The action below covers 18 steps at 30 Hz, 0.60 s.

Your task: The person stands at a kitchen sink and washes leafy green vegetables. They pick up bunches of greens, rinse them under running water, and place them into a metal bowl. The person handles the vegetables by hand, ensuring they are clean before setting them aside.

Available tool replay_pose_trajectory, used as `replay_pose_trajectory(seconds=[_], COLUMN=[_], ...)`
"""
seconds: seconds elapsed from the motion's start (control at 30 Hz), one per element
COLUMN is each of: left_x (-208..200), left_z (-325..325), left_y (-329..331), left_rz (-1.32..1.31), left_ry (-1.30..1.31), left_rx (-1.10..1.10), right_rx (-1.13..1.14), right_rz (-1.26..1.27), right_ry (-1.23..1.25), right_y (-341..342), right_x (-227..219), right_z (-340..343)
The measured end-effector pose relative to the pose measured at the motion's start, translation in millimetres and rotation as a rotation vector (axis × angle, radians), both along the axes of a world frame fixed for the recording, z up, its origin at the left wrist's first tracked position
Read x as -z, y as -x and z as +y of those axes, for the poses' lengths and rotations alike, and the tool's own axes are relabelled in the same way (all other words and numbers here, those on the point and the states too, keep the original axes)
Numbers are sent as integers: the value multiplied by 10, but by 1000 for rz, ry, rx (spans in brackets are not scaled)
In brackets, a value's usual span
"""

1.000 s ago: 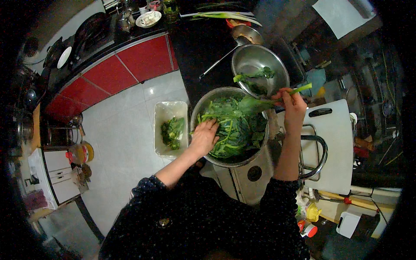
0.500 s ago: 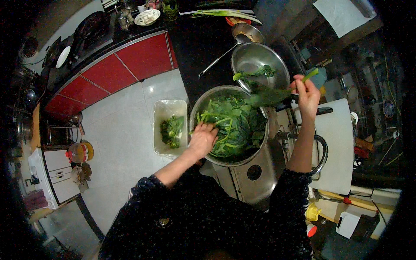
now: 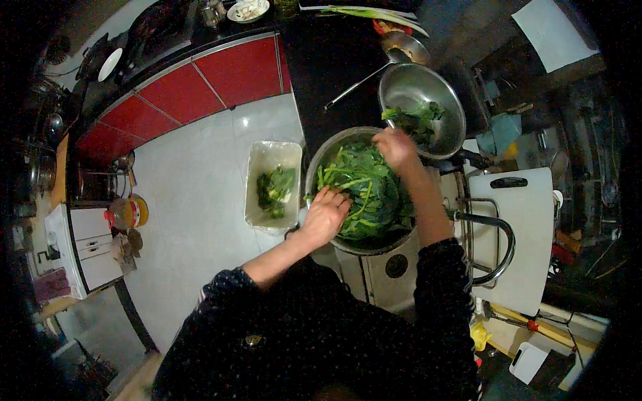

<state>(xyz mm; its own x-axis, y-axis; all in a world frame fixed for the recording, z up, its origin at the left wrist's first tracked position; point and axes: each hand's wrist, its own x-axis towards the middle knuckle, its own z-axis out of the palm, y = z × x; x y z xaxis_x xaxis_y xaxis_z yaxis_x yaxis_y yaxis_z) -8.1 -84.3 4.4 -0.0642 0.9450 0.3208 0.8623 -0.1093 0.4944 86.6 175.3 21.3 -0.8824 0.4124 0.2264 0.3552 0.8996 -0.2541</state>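
Note:
A large metal pot (image 3: 313, 160) heaped with dark leafy greens (image 3: 369, 190) stands in front of me. My left hand (image 3: 326, 215) lies over the near left of the heap, its fingers curled round the pale green stems. My right hand (image 3: 397, 150) is above the pot's far right edge, smeared by motion; what its fingers hold, if anything, does not show. Just beyond is a tilted steel bowl (image 3: 438, 83) with a few leafy greens (image 3: 420, 119) in it.
To the left, a lined bin (image 3: 253, 200) holds leaf scraps. A ladle (image 3: 358, 87) lies on the dark counter, near a small bowl (image 3: 416, 48) and spring onions (image 3: 374, 13). A curved tap (image 3: 505, 237) and a white cutting board (image 3: 525, 247) are at the right.
My right hand has come left and toward me, from right of the steel bowl to the pot's edge. The leaf it held no longer shows in it. My left hand stays on the greens.

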Motion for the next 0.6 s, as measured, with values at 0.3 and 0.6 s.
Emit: replay_pose_trajectory(seconds=[0.3,0.6], left_x=[13,-3], left_z=[11,20], left_y=[23,43], left_rz=[-8,-64], left_ry=[14,45], left_rx=[5,15], right_rx=[56,101], right_rz=[-68,369], right_ry=[282,683], right_y=[228,105], right_x=[500,324], right_z=[-825,-541])
